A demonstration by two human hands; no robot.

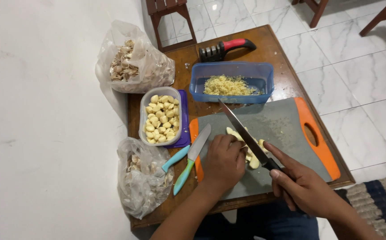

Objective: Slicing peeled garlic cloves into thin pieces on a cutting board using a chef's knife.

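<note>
Head view: the right hand (302, 186) enters from the lower right, forearm angled up and to the left, fingers closed around the dark handle of a chef's knife (244, 131); the index finger lies extended along the top of the handle. The blade runs diagonally up and to the left, its tip above the far edge of the grey cutting board (282, 129), which has orange ends. The left hand (223, 162) comes in from the bottom centre, palm down, fingers curled and pressed on a cluster of peeled garlic cloves (251, 155) lying on the near left part of the board, just beside the blade. The board rests on a small wooden table (286, 84). Left of the board lie two small knives with turquoise handles (185, 166), untouched. A clear tub of peeled cloves (160, 116) stands on a purple lid to the left. Behind the board, a blue container (232, 82) holds chopped garlic. A black and red knife sharpener (226, 48) sits at the far edge. Two clear plastic bags of garlic skins (135, 62) sit along the left side of the table, one far and one near.
</note>
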